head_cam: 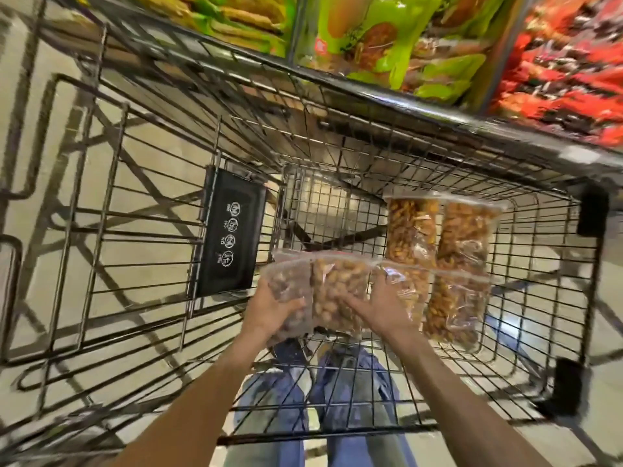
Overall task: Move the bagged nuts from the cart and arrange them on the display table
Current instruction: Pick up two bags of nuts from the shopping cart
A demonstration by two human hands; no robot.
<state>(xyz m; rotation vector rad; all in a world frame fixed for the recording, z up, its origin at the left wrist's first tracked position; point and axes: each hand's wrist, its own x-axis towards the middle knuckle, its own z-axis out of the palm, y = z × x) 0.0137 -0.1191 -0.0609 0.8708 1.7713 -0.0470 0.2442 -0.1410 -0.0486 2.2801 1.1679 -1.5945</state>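
I look down into a wire shopping cart (404, 365). A clear zip bag of pale nuts (333, 291) is raised above the cart floor. My left hand (269, 306) grips its lower left side. My right hand (377, 306) lies with spread fingers across its right part and the neighbouring bag of darker nuts (451, 308). Another clear bag of orange-brown nuts (438, 230) rests farther in on the cart floor. The display table (421, 92) runs along the cart's far side.
Green snack bags (387, 38) and red snack bags (566, 65) lie piled on the display table. A black child-seat flap (229, 234) hangs at the cart's left. My legs in blue trousers (337, 416) show through the wire.
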